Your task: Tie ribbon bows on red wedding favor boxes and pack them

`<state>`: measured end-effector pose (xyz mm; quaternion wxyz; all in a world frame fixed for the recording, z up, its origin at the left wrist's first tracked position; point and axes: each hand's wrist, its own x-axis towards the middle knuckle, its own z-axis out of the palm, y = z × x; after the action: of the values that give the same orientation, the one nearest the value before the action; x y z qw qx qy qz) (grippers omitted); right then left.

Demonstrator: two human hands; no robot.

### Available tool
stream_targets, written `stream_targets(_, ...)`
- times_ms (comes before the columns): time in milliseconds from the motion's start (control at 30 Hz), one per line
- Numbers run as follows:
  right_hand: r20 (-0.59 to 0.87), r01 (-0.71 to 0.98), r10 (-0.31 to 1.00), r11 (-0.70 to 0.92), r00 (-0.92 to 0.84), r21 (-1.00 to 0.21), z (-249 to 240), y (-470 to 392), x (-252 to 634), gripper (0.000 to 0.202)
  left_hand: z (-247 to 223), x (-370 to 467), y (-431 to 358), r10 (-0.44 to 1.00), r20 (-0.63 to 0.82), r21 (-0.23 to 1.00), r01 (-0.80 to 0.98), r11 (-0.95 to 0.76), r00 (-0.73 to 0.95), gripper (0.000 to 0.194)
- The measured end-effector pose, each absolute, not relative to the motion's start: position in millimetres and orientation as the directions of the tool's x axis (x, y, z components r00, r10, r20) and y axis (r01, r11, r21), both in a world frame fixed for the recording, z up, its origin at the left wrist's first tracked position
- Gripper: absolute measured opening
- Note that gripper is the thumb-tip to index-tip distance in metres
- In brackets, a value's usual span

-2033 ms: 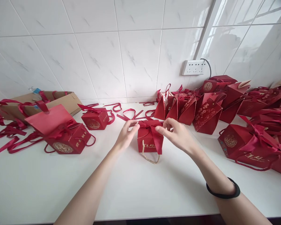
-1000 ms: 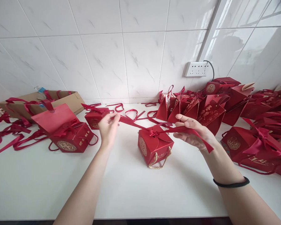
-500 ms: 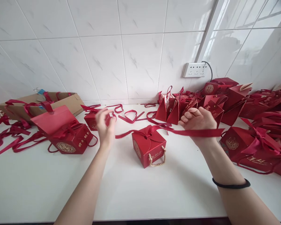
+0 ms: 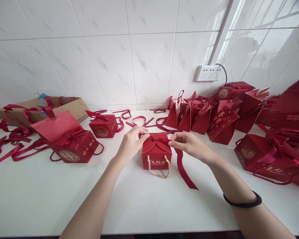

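A small red box [image 4: 156, 157] with a twisted gold cord handle [image 4: 159, 174] stands on the white table in the middle, its handle side facing me. Dark red ribbon [image 4: 185, 172] crosses its folded top, and a long end hangs down to the table on the right. My left hand [image 4: 134, 142] pinches the ribbon at the box's top left. At the top right, my right hand [image 4: 189, 144] has the other side of the ribbon between thumb and fingers.
Left stand a box with a raised flap [image 4: 76, 146], a smaller red box [image 4: 103, 127] and a cardboard tray [image 4: 77, 108] holding ribbons. Many red boxes [image 4: 223, 122] crowd the right. Loose ribbons [image 4: 139, 121] lie near the wall. A red object [image 4: 289, 103] juts in at far right.
Both hands have come inward to the box and closed on the ribbon. The box has turned so its handle side faces me. A red object has appeared at the right edge.
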<state>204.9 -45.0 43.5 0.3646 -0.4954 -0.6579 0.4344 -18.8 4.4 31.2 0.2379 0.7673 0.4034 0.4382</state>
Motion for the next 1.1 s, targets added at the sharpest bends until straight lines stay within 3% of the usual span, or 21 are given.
stream_targets(100, 0.014, 0.283, 0.958, 0.098, -0.285, -0.954, 42.9, -44.8, 207.9, 0.038, 37.6, -24.0, 4.2, 0.858, 0.429, 0.747, 0.424, -0.513, 0.283, 0.022)
stream_targets(300, -0.042, 0.276, 0.953, 0.044, -0.299, -0.96, 40.9, -43.7, 210.7, 0.038, 52.4, -40.7, 3.8, 0.876, 0.056, 0.912, 0.332, -0.24, 0.478, 0.041)
stream_targets(400, -0.049, 0.304, 0.946, 0.053, -0.32, -0.951, 40.0, -42.6, 210.1, 0.035, 52.8, -43.8, 4.3, 0.864, -0.071, 0.927, 0.354, -0.128, 0.499, 0.047)
stream_targets(500, -0.084, 0.221, 0.933, -0.004, -0.35, -0.975, 38.0, -42.0, 208.8, 0.03, 51.6, -43.3, 4.6, 0.87, -0.076, 0.912, 0.388, -0.137, 0.486, 0.044)
stream_targets(600, -0.114, 0.13, 0.924, -0.071, -0.364, -0.989, 36.0, -42.2, 206.0, 0.032, 51.6, -41.9, 4.1, 0.849, -0.069, 0.944, 0.31, -0.114, 0.523, 0.04)
stream_targets(800, -0.076, 0.213, 0.945, -0.007, -0.319, -0.977, 36.6, -42.0, 198.7, 0.044, 47.4, -40.9, 7.1, 0.819, -0.129, 0.979, 0.204, 0.014, 0.56, 0.042)
stream_targets(933, -0.097, 0.155, 0.93, -0.043, -0.355, -0.987, 32.7, -37.9, 202.4, 0.043, 42.8, -44.7, 13.9, 0.769, -0.203, 0.979, 0.144, 0.144, 0.606, 0.047)
stream_targets(1100, -0.087, 0.111, 0.904, -0.044, -0.418, -0.993, 29.0, -35.3, 209.4, 0.037, 43.9, -49.7, 16.6, 0.786, -0.251, 0.965, 0.208, 0.159, 0.565, 0.041)
